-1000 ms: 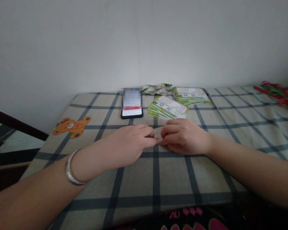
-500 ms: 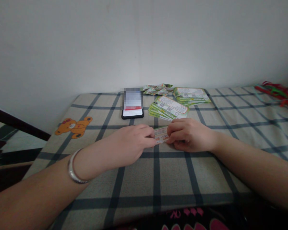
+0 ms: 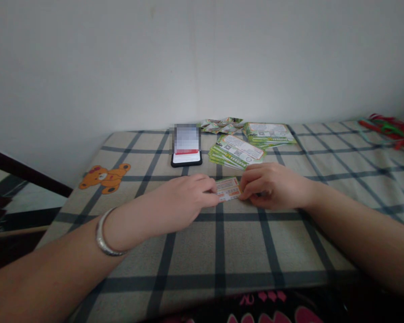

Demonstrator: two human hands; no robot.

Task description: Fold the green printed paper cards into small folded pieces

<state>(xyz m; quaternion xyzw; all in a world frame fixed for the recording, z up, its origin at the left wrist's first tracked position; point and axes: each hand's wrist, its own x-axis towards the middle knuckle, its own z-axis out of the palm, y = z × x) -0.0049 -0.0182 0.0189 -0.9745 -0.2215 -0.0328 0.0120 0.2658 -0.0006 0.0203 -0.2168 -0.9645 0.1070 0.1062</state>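
A small orange and white card (image 3: 228,189) lies low over the checked cloth (image 3: 222,242) between my two hands. My left hand (image 3: 185,201), with a silver bangle (image 3: 103,235) on its wrist, pinches the card's left end with closed fingers. My right hand (image 3: 276,185) pinches the right end, fingers curled. Behind the hands lie two stacks of green and white leaflets (image 3: 237,151) (image 3: 268,133).
A phone (image 3: 186,146) with a lit screen lies behind my left hand. Crumpled green wrappers (image 3: 220,125) sit by the wall. Red and green ribbons (image 3: 393,132) lie at the far right. An orange bear print (image 3: 104,176) marks the cloth's left edge.
My right hand has slid to the right, and more of the card shows between the two hands. My left hand has stayed in place.
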